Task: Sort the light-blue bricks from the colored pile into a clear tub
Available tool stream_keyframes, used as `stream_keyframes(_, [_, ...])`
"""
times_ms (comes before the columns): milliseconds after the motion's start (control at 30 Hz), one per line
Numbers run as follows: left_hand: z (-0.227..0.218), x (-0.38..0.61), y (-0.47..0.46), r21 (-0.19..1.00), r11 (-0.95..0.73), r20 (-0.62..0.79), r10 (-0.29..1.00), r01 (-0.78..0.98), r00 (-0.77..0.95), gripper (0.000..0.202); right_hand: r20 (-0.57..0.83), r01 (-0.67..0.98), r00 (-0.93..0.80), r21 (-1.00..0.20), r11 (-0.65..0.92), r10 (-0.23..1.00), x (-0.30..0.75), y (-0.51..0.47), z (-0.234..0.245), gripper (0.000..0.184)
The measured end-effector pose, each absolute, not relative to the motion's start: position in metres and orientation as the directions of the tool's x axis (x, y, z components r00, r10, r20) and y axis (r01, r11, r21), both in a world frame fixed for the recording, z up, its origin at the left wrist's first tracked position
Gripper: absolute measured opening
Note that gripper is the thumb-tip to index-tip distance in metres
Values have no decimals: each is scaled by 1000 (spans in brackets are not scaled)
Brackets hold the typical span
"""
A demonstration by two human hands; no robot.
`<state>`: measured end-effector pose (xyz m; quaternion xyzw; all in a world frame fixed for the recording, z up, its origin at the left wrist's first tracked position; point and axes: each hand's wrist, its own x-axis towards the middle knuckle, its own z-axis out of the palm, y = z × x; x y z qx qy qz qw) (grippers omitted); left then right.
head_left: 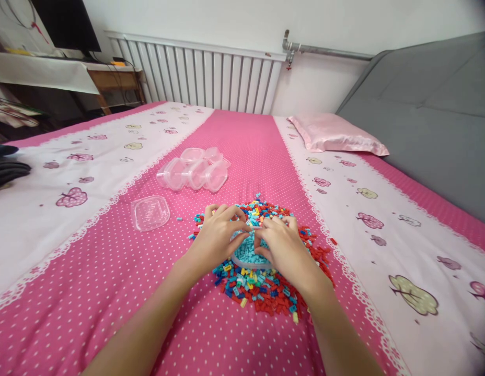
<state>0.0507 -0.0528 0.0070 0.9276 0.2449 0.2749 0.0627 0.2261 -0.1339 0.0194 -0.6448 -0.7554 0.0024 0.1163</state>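
Observation:
A heap of small red, blue, light-blue and yellow bricks [266,290] lies on the pink dotted bedsheet [109,292]. In the heap sits a clear round tub [248,258] filled with light-blue bricks. My left hand [217,235] rests on the tub's left rim, fingers curled in a pinch. My right hand [284,245] rests on its right rim, fingers likewise curled. The fingertips of both hands meet above the tub. What they pinch is too small to make out.
A clear square lid [149,212] lies left of the heap. Several clear empty tubs [195,169] cluster farther back. A pink pillow [336,134] lies at the far right, by a grey headboard [430,115]. A white radiator [199,73] lines the far wall.

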Motion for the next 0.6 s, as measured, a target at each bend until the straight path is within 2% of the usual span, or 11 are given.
stream_keyframes(200, [8, 51, -53, 266, -867, 469, 499, 422, 729, 12, 168, 984, -102, -126, 124, 980, 229, -135, 22, 11])
stream_keyframes(600, [5, 51, -52, 253, -870, 466, 494, 424, 734, 11, 190, 976, -114, -161, 146, 975, 231, -133, 18, 12])
